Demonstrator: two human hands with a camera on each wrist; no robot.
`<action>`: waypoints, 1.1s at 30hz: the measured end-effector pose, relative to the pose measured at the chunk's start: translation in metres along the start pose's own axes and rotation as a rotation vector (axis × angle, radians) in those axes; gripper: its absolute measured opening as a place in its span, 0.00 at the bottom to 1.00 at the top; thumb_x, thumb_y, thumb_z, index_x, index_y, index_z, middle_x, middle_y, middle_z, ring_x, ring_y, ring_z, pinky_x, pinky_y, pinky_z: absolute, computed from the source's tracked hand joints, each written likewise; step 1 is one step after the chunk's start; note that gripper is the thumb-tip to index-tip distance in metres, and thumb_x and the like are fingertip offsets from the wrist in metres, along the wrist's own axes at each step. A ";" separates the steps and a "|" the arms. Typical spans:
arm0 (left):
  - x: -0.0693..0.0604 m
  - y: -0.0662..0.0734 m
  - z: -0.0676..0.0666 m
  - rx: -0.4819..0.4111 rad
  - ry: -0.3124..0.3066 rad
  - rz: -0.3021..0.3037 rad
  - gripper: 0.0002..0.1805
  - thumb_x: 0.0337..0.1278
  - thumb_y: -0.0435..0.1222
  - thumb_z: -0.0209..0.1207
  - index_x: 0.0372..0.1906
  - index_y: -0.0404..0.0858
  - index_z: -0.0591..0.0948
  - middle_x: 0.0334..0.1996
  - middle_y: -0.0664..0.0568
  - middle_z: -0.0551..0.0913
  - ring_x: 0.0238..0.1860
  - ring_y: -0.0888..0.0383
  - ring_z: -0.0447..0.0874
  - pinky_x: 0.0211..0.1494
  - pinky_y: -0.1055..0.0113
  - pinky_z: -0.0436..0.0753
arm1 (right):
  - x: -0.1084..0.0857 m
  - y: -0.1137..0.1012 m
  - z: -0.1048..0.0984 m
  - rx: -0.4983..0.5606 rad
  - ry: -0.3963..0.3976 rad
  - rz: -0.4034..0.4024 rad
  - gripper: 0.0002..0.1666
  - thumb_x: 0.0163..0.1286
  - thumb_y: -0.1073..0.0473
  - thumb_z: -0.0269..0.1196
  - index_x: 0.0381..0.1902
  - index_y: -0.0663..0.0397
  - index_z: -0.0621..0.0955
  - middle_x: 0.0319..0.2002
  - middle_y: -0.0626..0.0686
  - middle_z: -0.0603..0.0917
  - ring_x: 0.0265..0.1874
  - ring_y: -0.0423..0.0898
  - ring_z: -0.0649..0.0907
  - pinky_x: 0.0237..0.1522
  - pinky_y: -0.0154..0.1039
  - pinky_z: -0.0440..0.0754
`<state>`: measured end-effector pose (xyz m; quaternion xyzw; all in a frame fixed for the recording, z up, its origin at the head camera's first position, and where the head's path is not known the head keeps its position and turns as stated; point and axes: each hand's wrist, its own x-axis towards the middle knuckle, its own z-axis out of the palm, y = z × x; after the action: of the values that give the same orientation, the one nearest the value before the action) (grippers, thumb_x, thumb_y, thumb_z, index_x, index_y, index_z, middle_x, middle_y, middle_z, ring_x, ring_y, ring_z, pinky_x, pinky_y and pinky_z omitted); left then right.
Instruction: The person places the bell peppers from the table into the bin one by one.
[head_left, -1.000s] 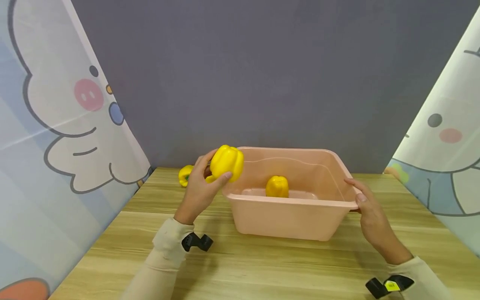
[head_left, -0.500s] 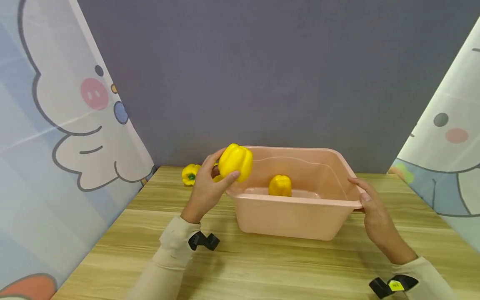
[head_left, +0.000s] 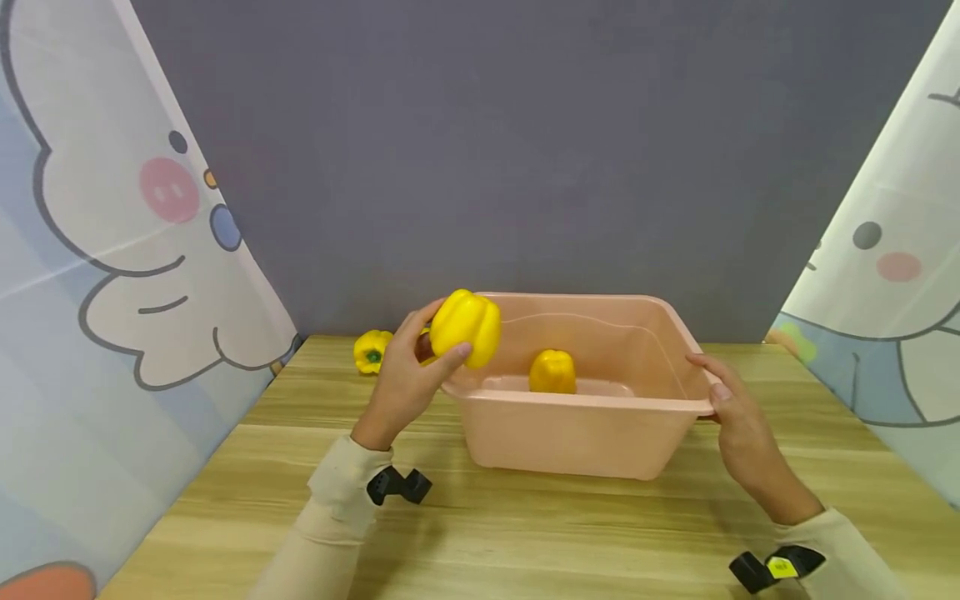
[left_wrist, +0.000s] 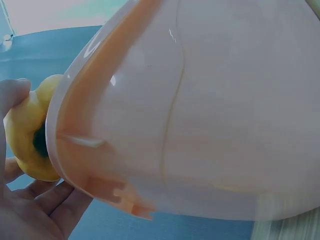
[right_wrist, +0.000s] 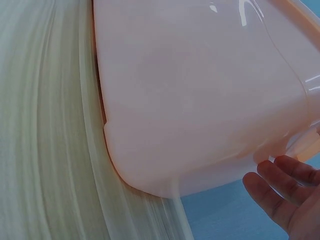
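Note:
My left hand (head_left: 401, 375) holds a yellow bell pepper (head_left: 467, 327) at the left rim of the pink plastic tub (head_left: 577, 437), thumb in front and fingers behind. The left wrist view shows this bell pepper (left_wrist: 30, 130) next to the tub's rim, a dark green patch facing the rim. On the right, my right hand (head_left: 742, 433) grips the tub's rim, thumb on top; from below, its fingers (right_wrist: 280, 187) show under the rim. Another yellow bell pepper (head_left: 552, 372) sits inside the tub, its bottom partly hidden by the front wall.
A further yellow bell pepper (head_left: 371, 352) lies on the wooden table (head_left: 465, 533), left of the tub and partly behind my left hand. A grey wall (head_left: 525, 150) rises behind the table. Cartoon-printed panels (head_left: 165, 333) flank both sides.
My left hand has shifted slightly right with its bell pepper, farther over the tub's left rim. More of the bell pepper on the table shows. The right hand keeps its grip.

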<state>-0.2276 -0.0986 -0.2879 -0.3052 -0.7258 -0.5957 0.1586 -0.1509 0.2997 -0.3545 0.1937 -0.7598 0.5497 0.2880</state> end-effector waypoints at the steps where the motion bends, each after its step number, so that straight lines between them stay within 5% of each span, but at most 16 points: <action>1: -0.001 0.001 0.000 0.002 0.000 -0.004 0.34 0.62 0.40 0.68 0.72 0.49 0.70 0.58 0.48 0.72 0.46 0.48 0.83 0.45 0.58 0.85 | 0.000 0.000 0.000 0.000 -0.004 0.002 0.26 0.82 0.63 0.36 0.72 0.61 0.68 0.63 0.46 0.72 0.48 0.39 0.79 0.43 0.26 0.76; 16: 0.014 0.009 -0.007 0.120 -0.076 -0.085 0.31 0.64 0.49 0.65 0.70 0.49 0.72 0.60 0.52 0.74 0.43 0.52 0.83 0.46 0.58 0.84 | 0.000 -0.002 0.000 -0.038 0.006 0.008 0.26 0.83 0.61 0.36 0.71 0.65 0.67 0.62 0.48 0.73 0.45 0.39 0.80 0.42 0.24 0.76; 33: 0.037 0.033 -0.011 0.274 -0.240 -0.237 0.36 0.58 0.61 0.64 0.69 0.52 0.73 0.55 0.56 0.79 0.47 0.56 0.84 0.42 0.58 0.84 | -0.003 -0.004 0.002 -0.033 -0.011 0.020 0.26 0.83 0.61 0.36 0.72 0.63 0.66 0.62 0.46 0.71 0.45 0.38 0.79 0.41 0.25 0.76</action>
<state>-0.2365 -0.0967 -0.2384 -0.2620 -0.8446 -0.4652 0.0400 -0.1467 0.2966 -0.3546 0.1845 -0.7721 0.5390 0.2816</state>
